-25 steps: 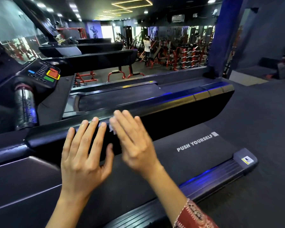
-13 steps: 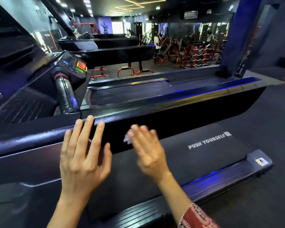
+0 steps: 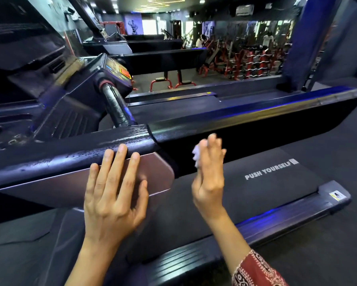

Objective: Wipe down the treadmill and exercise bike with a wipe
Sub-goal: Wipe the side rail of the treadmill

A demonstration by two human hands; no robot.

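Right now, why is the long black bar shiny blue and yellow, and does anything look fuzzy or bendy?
Head view: the glossy treadmill rail shows blue and yellow streaks of glare; the right hand and its wipe look a little smeared, the left hand sharper; the wide lens bows straight edges near the picture's borders.

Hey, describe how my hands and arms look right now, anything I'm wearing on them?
No gloves, rings or watch show on the left hand or right hand. The right forearm runs into a red sleeve with a black-and-white print, at the frame's bottom edge. The left arm shows no sleeve in view.
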